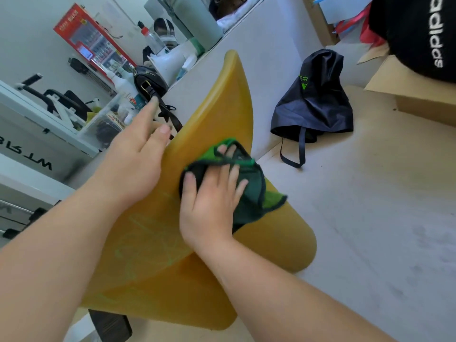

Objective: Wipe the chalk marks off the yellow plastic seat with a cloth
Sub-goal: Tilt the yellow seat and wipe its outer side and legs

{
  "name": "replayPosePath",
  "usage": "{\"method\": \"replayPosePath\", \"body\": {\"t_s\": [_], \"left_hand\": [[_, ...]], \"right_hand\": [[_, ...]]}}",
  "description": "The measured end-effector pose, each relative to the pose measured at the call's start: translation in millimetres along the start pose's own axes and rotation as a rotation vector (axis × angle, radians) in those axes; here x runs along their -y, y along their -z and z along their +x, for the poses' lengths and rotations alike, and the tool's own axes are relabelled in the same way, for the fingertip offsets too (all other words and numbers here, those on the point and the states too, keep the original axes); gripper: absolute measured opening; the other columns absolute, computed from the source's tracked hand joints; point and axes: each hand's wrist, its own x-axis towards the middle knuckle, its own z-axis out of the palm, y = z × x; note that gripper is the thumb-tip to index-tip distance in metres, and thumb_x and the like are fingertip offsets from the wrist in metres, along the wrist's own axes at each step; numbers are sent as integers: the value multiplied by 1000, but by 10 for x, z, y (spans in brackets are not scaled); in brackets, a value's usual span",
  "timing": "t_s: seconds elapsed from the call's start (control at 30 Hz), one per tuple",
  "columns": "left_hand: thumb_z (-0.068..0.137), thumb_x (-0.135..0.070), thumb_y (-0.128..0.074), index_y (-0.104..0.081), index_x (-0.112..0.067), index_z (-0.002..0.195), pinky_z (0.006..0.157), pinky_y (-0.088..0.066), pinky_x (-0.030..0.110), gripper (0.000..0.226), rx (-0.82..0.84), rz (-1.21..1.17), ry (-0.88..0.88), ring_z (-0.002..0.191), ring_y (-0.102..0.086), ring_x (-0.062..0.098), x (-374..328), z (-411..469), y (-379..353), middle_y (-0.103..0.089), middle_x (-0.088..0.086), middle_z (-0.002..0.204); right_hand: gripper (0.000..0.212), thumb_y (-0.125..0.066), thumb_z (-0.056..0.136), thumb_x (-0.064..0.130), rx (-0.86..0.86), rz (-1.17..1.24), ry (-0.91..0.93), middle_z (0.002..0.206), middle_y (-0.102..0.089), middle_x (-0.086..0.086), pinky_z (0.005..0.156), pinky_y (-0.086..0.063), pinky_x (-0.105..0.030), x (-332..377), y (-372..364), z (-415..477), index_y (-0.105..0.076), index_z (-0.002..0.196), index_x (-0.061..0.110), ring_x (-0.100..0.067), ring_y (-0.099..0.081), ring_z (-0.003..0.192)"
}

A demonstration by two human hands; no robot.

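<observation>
The yellow plastic seat (222, 112) fills the middle of the view, its backrest rising toward the wall. Faint green chalk marks (145, 245) streak the lower left part of the seat. My right hand (209, 201) presses a dark green cloth (249, 191) flat against the plastic, its fingers spread over the cloth and a fold lying over the fingertips. My left hand (133, 156) rests on the left edge of the backrest, thumb on the rim and index finger pointing out straight.
A dark blue bag (313, 99) lies on the floor by the wall, right of the seat. Cardboard boxes (414, 95) and a black bag (419, 35) stand at the far right. A cluttered shelf with bottles and a black purse (148, 82) stands left.
</observation>
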Motion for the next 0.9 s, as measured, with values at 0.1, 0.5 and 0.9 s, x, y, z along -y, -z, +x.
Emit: {"method": "replayPosePath", "body": {"t_s": [0.1,0.5,0.9], "left_hand": [[102,-52,-31,-21,-50,150,101,-39,39,49,12,107,3,126,-50,11,236,-182,174,-51,-18,139],[98,-60,-27,-34,-52,142,94,-43,40,45,83,158,26,111,-52,9,612,-709,216,-51,-22,128],[91,-64,-23,-52,-44,110,72,-50,44,40,-2,193,49,74,-58,12,623,-711,155,-65,-4,79]], "right_hand": [[86,-16,94,70,59,-148,-133,172,19,0,124,7,-63,-441,-54,-115,6,164,25,-28,21,157],[86,-13,96,65,-89,16,49,173,9,-4,121,14,-58,87,-29,231,2,165,15,-26,8,160],[94,-1,87,73,-127,-107,-314,142,-58,-13,117,-27,-61,-883,142,367,-58,133,13,-39,-47,135]]}}
